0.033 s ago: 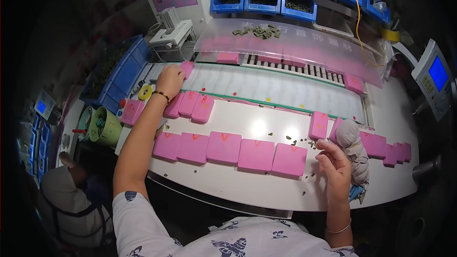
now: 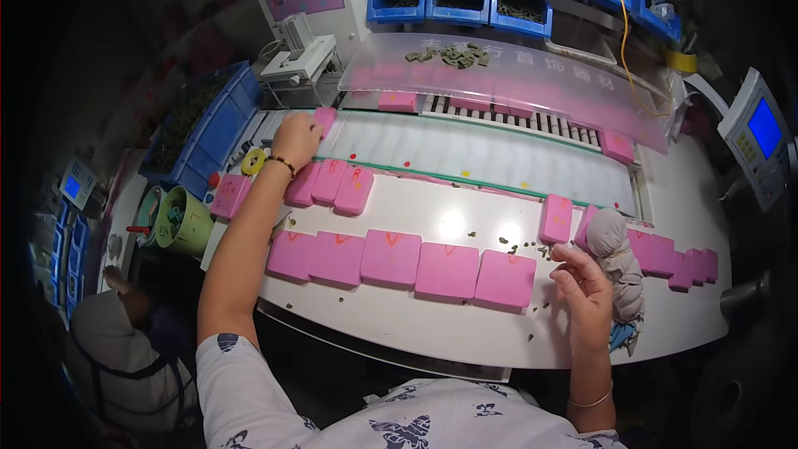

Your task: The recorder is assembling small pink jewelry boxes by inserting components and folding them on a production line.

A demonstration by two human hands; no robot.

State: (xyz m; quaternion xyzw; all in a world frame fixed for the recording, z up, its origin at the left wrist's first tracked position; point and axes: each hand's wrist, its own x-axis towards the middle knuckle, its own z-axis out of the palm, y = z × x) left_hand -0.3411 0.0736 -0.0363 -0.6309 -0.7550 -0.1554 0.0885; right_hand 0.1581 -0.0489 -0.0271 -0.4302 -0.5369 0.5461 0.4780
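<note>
Closest in, at four o'clock, your right hand sits beside a grey cloth bundle, fingers loosely curled, grip wide with nothing in it, seemingly idle while the other works. At six o'clock, there's a row of five pink blocks side by side on the bench, probably set with their orange-red marks along the far edges so you can read them at a glance. The white top is glossy, glare showing, dark crumbs scattered toward four. Now ten o'clock: your left hand stretches out to a pink block by the pale track, fingertips against it, though you can't tell whether that grip is pinching. The track's green edging perhaps keeps things in line. Beyond, toward twelve, a translucent panel carries olive pieces, with blue bins behind; a co-worker sits in the dim room at eight.
</note>
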